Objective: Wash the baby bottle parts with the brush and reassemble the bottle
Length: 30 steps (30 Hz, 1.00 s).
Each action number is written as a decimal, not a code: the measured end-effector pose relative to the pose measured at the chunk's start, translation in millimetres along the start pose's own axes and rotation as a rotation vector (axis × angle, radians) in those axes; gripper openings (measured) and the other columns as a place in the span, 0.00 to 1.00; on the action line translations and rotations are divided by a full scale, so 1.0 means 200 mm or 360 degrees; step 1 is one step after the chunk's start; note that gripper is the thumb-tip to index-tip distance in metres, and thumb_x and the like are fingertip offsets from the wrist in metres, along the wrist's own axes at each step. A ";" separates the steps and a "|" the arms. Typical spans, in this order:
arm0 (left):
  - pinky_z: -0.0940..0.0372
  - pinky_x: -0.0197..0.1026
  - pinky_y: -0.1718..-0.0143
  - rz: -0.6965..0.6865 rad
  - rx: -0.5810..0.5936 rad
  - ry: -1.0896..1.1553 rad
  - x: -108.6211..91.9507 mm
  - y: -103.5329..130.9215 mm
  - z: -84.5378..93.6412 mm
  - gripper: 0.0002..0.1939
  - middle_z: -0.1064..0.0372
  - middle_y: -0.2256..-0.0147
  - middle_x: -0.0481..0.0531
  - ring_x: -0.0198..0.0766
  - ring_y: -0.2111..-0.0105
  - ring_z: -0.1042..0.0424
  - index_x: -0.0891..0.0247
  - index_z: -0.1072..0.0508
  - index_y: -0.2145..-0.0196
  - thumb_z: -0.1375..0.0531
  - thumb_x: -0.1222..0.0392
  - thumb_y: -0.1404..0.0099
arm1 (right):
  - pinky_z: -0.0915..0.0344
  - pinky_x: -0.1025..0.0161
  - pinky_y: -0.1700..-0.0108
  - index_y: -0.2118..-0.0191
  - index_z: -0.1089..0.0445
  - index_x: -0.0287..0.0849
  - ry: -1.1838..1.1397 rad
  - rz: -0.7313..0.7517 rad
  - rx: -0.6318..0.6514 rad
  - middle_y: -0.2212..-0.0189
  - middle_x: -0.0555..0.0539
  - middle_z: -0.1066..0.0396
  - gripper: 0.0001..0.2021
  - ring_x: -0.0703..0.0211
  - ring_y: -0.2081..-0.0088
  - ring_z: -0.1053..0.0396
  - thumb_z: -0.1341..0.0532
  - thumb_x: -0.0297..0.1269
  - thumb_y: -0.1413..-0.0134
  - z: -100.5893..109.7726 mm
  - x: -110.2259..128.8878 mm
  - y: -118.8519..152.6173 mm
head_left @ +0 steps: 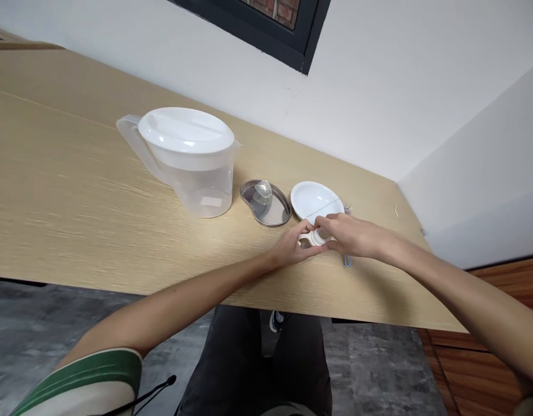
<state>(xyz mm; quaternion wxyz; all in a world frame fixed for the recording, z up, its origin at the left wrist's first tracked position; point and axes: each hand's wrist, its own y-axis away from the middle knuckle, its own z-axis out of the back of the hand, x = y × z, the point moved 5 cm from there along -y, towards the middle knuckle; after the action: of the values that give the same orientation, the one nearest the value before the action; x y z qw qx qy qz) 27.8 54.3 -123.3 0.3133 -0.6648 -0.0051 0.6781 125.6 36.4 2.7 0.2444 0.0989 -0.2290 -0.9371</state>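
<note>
The main risk we see is the small white plastic fitting (317, 237) slipping: only fingertips and thumbs bear on it, so uneven pressure or a twist could make it spring out and drop to the tabletop (171, 248). The white bowl (310, 196) sits just beyond the grip, so a knuckle pushed forward might nudge it and shift the thin rod lying across it. A backward sweep of our right wrist could catch the blue loop (347, 261) poking out on the near side. The kidney dish (275, 216), beyond and left of the grip, carries a small clear cup (263, 192) that a bump could tip. The lidded pitcher (206, 185) stands farther left, well apart and less exposed.

Our left grip (295, 245) pinches the fitting's left side between forefinger and thumb. Our right grip (348, 234) comes in from the other side, fingers curled over the right edge and thumb below, pinching it too. The thumb tips nearly meet on the near side. Both forearms slant inward, low over the tabletop.
</note>
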 end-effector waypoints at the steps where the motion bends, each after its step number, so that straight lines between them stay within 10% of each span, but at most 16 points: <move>1: 0.34 0.39 0.66 -0.0003 0.0004 -0.0001 0.00 0.00 0.00 0.19 0.28 0.64 0.50 0.37 0.66 0.28 0.63 0.33 0.61 0.32 0.50 0.43 | 0.43 0.66 0.67 0.50 0.34 0.39 0.0001 0.0000 -0.0009 0.56 0.40 0.29 0.14 0.55 0.60 0.29 0.40 0.32 0.41 0.00 0.00 -0.01; 7: 0.30 0.43 0.59 0.0059 -0.0031 0.0013 0.03 0.01 -0.01 0.29 0.24 0.55 0.56 0.46 0.55 0.24 0.60 0.37 0.50 0.30 0.53 0.45 | 0.41 0.65 0.69 0.51 0.29 0.37 0.0138 -0.0028 0.0020 0.60 0.38 0.26 0.17 0.50 0.60 0.26 0.36 0.33 0.47 0.00 0.01 -0.08; 24: 0.33 0.37 0.64 0.0088 -0.0120 -0.0054 0.05 0.02 -0.01 0.20 0.27 0.62 0.50 0.37 0.64 0.28 0.63 0.31 0.55 0.33 0.59 0.45 | 0.32 0.53 0.55 0.53 0.23 0.33 0.0075 -0.0523 -0.0114 0.57 0.27 0.23 0.28 0.40 0.53 0.25 0.51 0.53 0.34 -0.03 0.05 -0.12; 30: 0.31 0.43 0.56 0.0065 -0.0054 -0.0028 0.02 0.00 0.01 0.20 0.26 0.58 0.53 0.43 0.58 0.26 0.63 0.32 0.54 0.34 0.57 0.43 | 0.31 0.57 0.58 0.48 0.27 0.36 0.0067 -0.0212 -0.0178 0.52 0.31 0.25 0.25 0.42 0.53 0.24 0.40 0.52 0.41 0.02 0.04 -0.08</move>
<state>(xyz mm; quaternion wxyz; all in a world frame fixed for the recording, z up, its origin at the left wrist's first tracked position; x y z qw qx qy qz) 27.3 56.6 -126.3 0.2880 -0.6640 -0.0057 0.6900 111.5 46.7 -1.8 0.1913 0.1197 -0.1640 -0.9603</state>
